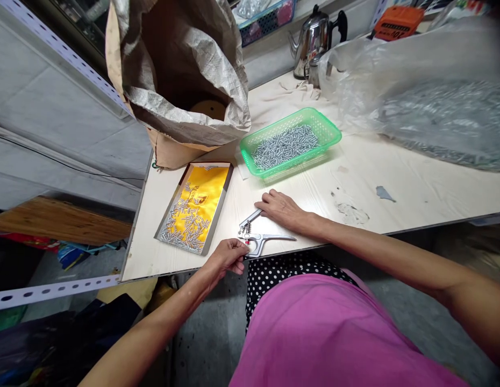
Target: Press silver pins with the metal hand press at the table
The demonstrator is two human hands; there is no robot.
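At the table's front edge sits a small grey metal lever tool [257, 242] with a coil spring [247, 227] and a long arm pointing right. My right hand [284, 209] has its fingers curled on the end of the tool's raised lever [250, 219]. My left hand [229, 255] is closed in a pinch at the tool's left side, close to a small red spot under the spring. Whatever those fingertips hold is too small to name. Left of the tool, a shallow box [205, 244] with a yellow lining holds many small silvery metal pieces [185, 226].
Behind the hands stands a green plastic basket [333, 137] of similar metal pieces. A large open woven sack [201, 126] is at the back left. On the right lies a clear plastic bag [366, 102] of metal parts. A steel kettle [314, 40] stands at the back.
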